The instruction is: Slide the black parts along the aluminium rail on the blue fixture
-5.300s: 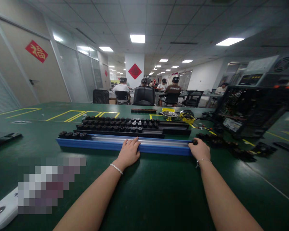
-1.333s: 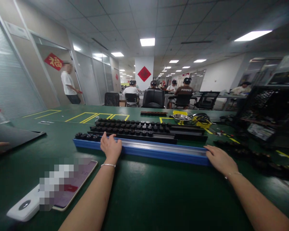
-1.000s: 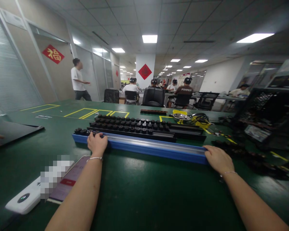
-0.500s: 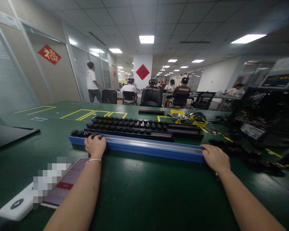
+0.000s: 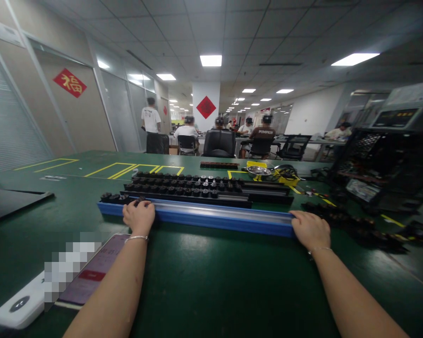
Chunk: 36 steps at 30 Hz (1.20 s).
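A long blue rail [image 5: 211, 219] with a shiny metal channel lies across the green table in front of me. Several black plug-like pieces [image 5: 107, 197] sit in its left end. My left hand [image 5: 139, 217] is curled over the rail beside them, its fingertips on a black piece [image 5: 141, 202] that is mostly hidden. At the far right end, my right hand [image 5: 310, 229] grips the rail, fingers on top and thumb out of sight. Just behind, black rails [image 5: 232, 199] lie parallel, filled with rows of similar black pieces [image 5: 176, 190].
A phone [image 5: 91, 274] and a white device [image 5: 21, 305] lie by my left forearm. Toward the back right are a metal dish [image 5: 259, 171], yellow holders [image 5: 287, 178] and dark parts [image 5: 359, 225]. A black-framed machine [image 5: 370, 164] stands right. Several people sit beyond.
Both hands stay on the blue rail, with hardly any movement along it. The view has shifted slightly. In the background, a walking person has moved right and turned away.
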Each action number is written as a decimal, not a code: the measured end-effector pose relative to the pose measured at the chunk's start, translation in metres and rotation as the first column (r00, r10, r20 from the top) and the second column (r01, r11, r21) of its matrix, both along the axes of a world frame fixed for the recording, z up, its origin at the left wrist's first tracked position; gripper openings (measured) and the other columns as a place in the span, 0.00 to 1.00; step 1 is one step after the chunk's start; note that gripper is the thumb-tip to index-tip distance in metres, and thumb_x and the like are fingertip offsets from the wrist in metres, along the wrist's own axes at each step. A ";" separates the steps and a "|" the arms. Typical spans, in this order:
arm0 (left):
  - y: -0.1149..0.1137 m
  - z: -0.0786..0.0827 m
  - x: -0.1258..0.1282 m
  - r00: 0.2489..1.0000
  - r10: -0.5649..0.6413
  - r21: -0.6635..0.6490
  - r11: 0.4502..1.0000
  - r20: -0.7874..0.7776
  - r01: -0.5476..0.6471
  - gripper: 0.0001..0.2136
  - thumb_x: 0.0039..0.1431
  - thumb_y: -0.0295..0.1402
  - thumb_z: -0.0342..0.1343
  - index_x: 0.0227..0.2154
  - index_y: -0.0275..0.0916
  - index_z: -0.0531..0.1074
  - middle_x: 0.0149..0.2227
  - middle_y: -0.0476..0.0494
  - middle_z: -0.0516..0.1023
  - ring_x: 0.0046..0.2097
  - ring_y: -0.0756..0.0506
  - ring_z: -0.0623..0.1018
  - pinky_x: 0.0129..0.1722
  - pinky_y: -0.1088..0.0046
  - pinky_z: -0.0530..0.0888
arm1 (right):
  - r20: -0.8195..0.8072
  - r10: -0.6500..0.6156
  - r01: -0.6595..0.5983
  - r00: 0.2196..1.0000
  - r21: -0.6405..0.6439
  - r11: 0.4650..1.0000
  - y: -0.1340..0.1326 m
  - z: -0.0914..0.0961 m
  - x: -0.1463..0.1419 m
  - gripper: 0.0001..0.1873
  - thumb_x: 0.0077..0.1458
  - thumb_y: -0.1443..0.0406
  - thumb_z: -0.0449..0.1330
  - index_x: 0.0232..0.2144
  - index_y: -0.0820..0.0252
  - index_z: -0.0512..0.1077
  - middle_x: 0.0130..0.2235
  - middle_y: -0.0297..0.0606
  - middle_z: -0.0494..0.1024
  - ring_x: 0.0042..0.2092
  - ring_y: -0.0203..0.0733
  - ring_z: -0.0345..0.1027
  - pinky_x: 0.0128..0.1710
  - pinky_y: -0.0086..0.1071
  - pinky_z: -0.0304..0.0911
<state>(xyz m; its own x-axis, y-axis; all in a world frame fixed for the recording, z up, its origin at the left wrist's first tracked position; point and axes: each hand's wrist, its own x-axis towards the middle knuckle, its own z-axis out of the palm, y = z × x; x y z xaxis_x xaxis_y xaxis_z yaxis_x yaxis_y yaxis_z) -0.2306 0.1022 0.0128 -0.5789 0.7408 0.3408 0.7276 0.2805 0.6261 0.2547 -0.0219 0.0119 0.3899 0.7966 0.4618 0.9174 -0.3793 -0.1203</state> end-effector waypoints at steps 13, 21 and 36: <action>-0.003 0.001 0.014 0.995 -0.027 -0.003 1.000 -0.094 0.027 0.17 0.54 0.38 0.46 0.43 0.42 0.75 0.57 0.34 0.61 0.62 0.33 0.54 0.57 0.51 0.57 | 0.022 0.153 -0.153 0.988 0.047 0.987 -0.004 0.000 -0.018 0.23 0.55 0.63 0.41 0.45 0.56 0.72 0.51 0.40 0.73 0.54 0.46 0.61 0.55 0.50 0.51; -0.003 0.000 0.013 0.995 -0.044 0.013 0.999 -0.084 0.045 0.17 0.54 0.37 0.45 0.42 0.44 0.75 0.56 0.36 0.63 0.62 0.33 0.55 0.56 0.51 0.58 | 0.016 0.234 -0.235 0.972 0.049 0.971 -0.002 0.002 -0.023 0.23 0.57 0.62 0.42 0.44 0.58 0.74 0.49 0.40 0.75 0.52 0.44 0.65 0.52 0.41 0.57; -0.005 -0.001 0.017 0.991 -0.060 0.040 0.997 -0.120 0.065 0.16 0.54 0.36 0.47 0.43 0.45 0.75 0.55 0.35 0.64 0.61 0.35 0.57 0.57 0.53 0.58 | -0.001 0.230 -0.230 0.973 0.038 0.972 -0.001 0.002 -0.022 0.22 0.57 0.61 0.43 0.44 0.56 0.74 0.49 0.38 0.74 0.52 0.43 0.64 0.50 0.39 0.58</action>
<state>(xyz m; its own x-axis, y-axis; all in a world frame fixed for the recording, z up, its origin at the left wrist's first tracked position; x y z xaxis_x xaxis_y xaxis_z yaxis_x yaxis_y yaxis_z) -0.2138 0.0975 0.0121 -0.4854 0.7571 0.4372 0.8126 0.2062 0.5451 0.2329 -0.0232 0.0140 0.2009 0.8477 0.4910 0.9788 -0.1534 -0.1356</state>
